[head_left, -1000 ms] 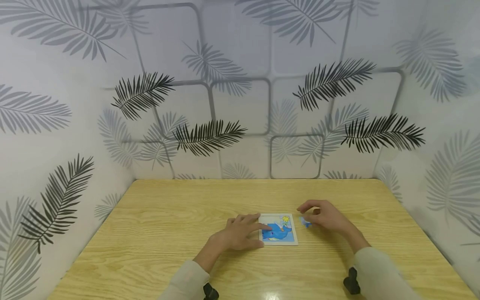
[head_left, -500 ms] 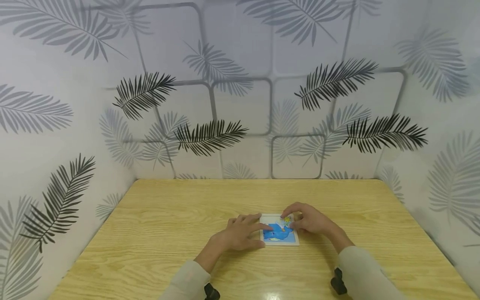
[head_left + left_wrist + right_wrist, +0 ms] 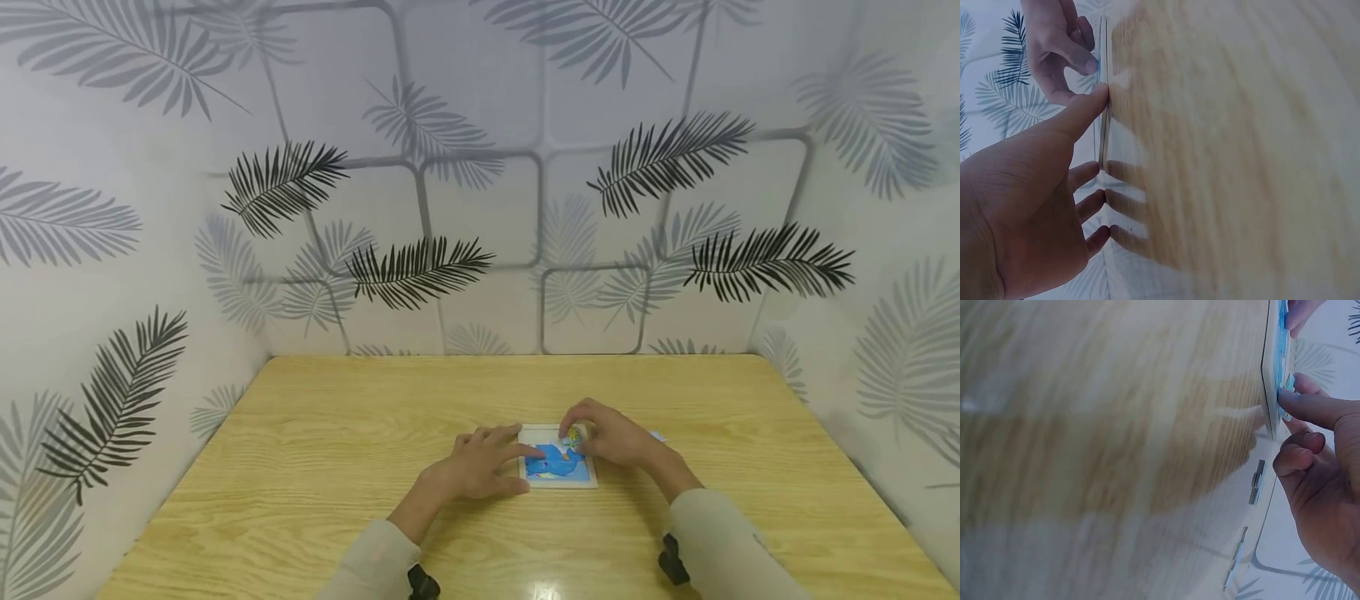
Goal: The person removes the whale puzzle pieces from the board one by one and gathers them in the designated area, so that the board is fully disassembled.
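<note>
A small jigsaw puzzle in a white-framed tray lies on the table, showing a blue cartoon animal and a yellow sun. My left hand spreads over its left side, the index fingertip resting on the blue picture and the thumb at the near frame edge. At the upper right corner, my right hand pinches a puzzle piece with the sun on it between thumb and index finger. In the right wrist view, that thumb lies along the tray's edge and light blue pieces show by the fingertips.
Loose puzzle pieces lie on the wood-grain table to the right of the tray: one piece close to it, another piece farther off. A leaf-patterned wall stands behind the table.
My right hand has moved left from a blue piece beside the tray onto the tray's upper right corner, where it pinches the sun piece. My left hand has kept its place.
</note>
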The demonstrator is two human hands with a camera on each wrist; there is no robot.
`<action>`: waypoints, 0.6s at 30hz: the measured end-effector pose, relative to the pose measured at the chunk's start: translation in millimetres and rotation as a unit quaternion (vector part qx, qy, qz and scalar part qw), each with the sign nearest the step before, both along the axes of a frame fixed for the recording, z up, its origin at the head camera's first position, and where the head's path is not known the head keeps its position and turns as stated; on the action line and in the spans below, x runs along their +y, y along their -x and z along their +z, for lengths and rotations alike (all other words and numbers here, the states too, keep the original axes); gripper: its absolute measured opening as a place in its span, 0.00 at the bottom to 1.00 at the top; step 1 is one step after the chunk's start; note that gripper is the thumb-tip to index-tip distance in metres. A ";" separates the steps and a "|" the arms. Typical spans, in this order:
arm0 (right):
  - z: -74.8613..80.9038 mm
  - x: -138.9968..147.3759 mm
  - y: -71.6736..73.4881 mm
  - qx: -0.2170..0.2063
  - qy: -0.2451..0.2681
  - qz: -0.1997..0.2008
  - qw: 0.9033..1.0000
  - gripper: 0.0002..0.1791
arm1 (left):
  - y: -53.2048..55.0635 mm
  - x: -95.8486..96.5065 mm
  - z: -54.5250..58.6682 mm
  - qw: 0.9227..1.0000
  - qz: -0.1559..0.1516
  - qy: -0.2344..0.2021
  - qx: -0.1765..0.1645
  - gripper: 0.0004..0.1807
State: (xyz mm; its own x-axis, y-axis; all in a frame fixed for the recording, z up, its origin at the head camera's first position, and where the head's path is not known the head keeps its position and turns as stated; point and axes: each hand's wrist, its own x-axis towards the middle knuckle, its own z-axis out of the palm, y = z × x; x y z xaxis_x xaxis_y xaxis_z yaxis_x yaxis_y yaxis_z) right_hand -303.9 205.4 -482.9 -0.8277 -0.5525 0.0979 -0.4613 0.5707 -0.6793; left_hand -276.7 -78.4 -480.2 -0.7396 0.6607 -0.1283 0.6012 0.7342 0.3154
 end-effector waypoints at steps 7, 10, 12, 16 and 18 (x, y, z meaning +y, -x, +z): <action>0.9 -5.0 2.0 0.024 -0.026 -0.008 0.999 0.14 | -0.4 -0.5 1.4 1.000 0.005 -0.002 -0.008 0.30; 0.2 -5.0 1.9 0.031 -0.035 -0.017 0.999 0.14 | -0.3 -0.7 0.9 1.000 0.006 -0.002 -0.009 0.30; -0.6 -4.3 1.6 0.030 -0.035 -0.023 0.999 0.14 | -0.3 -0.7 0.4 1.000 0.005 -0.002 -0.009 0.30; -2.4 -2.3 1.0 0.027 -0.033 -0.036 0.998 0.15 | -0.6 -0.5 0.3 1.000 0.002 -0.002 -0.005 0.30; -2.7 -1.4 1.4 0.037 -0.035 -0.035 0.998 0.15 | -0.8 -0.4 1.0 1.000 0.002 -0.004 -0.005 0.30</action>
State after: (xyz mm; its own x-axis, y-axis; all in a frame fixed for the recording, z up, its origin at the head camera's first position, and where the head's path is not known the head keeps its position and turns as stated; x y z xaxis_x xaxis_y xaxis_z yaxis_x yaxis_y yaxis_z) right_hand -305.3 203.9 -485.6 -0.8562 -0.5019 0.1225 -0.4660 0.6481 -0.6023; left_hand -275.8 -78.8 -479.3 -0.7408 0.6587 -0.1314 0.5949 0.7343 0.3270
